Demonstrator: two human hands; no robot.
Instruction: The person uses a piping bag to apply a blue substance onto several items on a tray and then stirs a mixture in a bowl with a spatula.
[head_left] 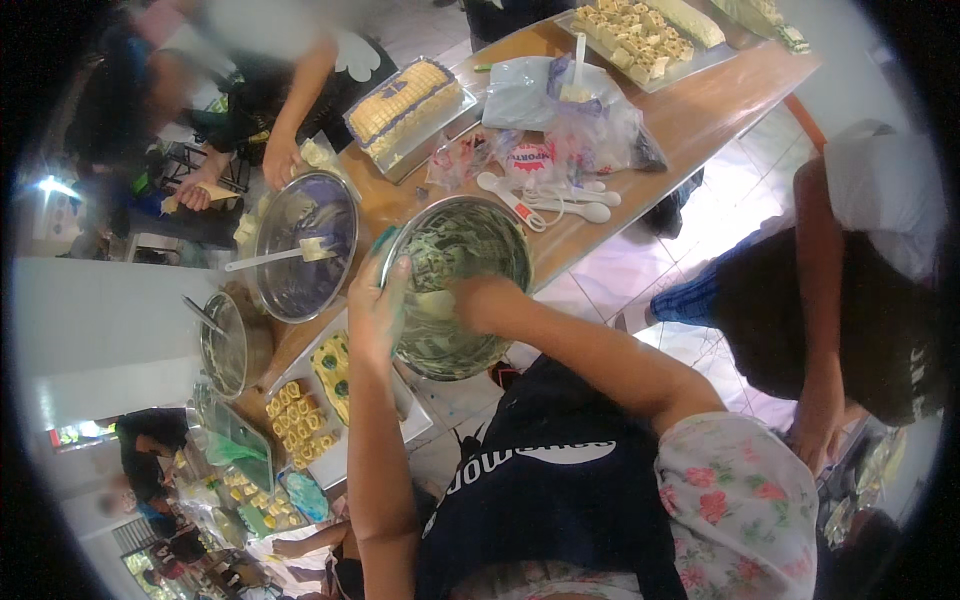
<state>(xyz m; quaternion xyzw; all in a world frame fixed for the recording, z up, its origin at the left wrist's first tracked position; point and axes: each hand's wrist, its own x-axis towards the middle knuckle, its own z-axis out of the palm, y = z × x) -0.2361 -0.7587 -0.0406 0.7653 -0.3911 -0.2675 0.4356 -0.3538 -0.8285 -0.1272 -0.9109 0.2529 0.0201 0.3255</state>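
A steel mixing bowl [520, 262] is tilted toward me in front of my apron, its inside smeared with pale green cream [440, 345]. My left hand [378, 300], stained green on the fingers, grips the bowl's left rim. Inside the bowl my right hand [485, 305] is blurred by motion and looks closed. A pale, flat, spatula-like tool [433, 305] shows at its fingers, its handle hidden. Left of this bowl stands a larger steel bowl [350, 235] with purple smears, and a white spatula [270, 260] lies across it.
Beyond the bowl, white plastic measuring spoons [575, 205] and plastic bags [560, 140] lie on the wooden table [700, 110]. A decorated loaf cake [405, 100] stands behind. Rolled pastries [300, 425] sit on a tray at left. Other people stand at the far left and right; one holds a piping bag [205, 197].
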